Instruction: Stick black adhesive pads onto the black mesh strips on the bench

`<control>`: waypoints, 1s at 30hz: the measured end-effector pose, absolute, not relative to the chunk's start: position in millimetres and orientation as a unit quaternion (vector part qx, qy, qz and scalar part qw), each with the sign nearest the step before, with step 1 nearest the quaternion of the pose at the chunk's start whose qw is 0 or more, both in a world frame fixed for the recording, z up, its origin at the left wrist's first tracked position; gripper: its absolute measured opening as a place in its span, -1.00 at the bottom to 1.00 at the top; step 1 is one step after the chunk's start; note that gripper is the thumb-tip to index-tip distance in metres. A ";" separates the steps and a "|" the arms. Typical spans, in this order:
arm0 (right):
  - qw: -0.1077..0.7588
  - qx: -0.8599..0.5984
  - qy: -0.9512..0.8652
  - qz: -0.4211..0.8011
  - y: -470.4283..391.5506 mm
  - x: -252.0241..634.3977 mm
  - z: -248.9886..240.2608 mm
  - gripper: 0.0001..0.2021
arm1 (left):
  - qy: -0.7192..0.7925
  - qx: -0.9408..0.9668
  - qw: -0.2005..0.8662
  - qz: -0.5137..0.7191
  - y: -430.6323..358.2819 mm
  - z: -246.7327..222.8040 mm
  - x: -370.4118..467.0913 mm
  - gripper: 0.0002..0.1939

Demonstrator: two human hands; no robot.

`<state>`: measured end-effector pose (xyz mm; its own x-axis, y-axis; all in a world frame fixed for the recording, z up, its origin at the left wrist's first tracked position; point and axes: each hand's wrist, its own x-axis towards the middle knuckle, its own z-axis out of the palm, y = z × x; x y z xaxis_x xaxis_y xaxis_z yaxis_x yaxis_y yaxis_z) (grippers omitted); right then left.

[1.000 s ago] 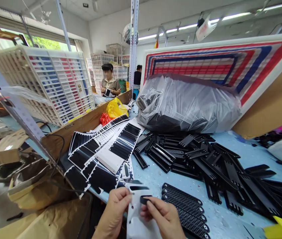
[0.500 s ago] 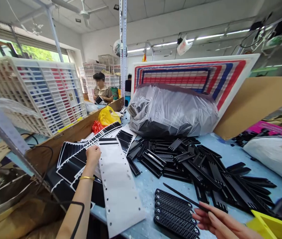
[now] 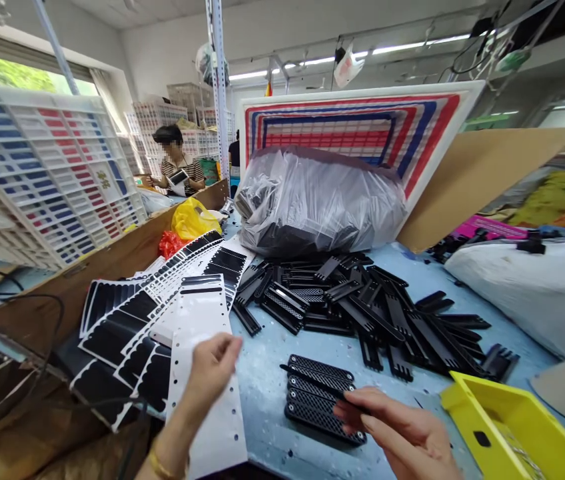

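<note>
My left hand (image 3: 214, 365) is closed over the white backing sheet (image 3: 207, 427); what its fingers hold, if anything, is hidden. Between the thumb and fingers of my right hand (image 3: 395, 427) is a thin black strip (image 3: 312, 381), its far end pointing left. Under the strip, several black textured pieces (image 3: 320, 417) lie side by side on the blue table (image 3: 267, 400). Behind them is a loose pile of black plastic parts (image 3: 362, 300). Sheets of black stickers (image 3: 122, 327) are spread at the left, partly under the white sheet.
A yellow bin (image 3: 517, 427) stands at the right front. Behind the pile sits a full translucent bag (image 3: 322, 200) against a striped crate (image 3: 332, 123). A wooden board (image 3: 92, 247) edges the left side. A person (image 3: 177, 163) sits beyond it.
My left hand has moved right and down, away from the top of the white sheet. My right hand has brought the black strip left, over the textured pieces. The view has shifted right.
</note>
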<state>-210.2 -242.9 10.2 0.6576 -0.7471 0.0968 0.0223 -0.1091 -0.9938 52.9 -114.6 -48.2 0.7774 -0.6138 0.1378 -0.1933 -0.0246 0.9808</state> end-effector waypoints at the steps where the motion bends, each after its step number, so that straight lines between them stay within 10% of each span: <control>1: 0.611 -0.682 0.257 -0.311 -239.5 -209.2 10.9 -0.77 | -0.280 0.641 0.658 -0.279 -118.8 -49.2 30.5 -0.51; 10: 0.550 -0.755 0.254 -0.252 -233.6 -233.4 3.7 -0.74 | -0.141 0.442 0.735 -0.494 -131.3 -49.5 -28.3 -0.51; 19: 0.082 -0.927 0.086 -0.356 -239.2 -229.3 5.0 -0.85 | -0.137 0.429 0.724 -0.522 -129.1 -53.6 -58.1 -0.51; 30: 0.020 -0.957 0.059 -0.283 -230.3 -234.9 -34.7 -0.75 | -0.135 0.420 0.706 -0.555 -120.0 -69.4 -69.0 -0.49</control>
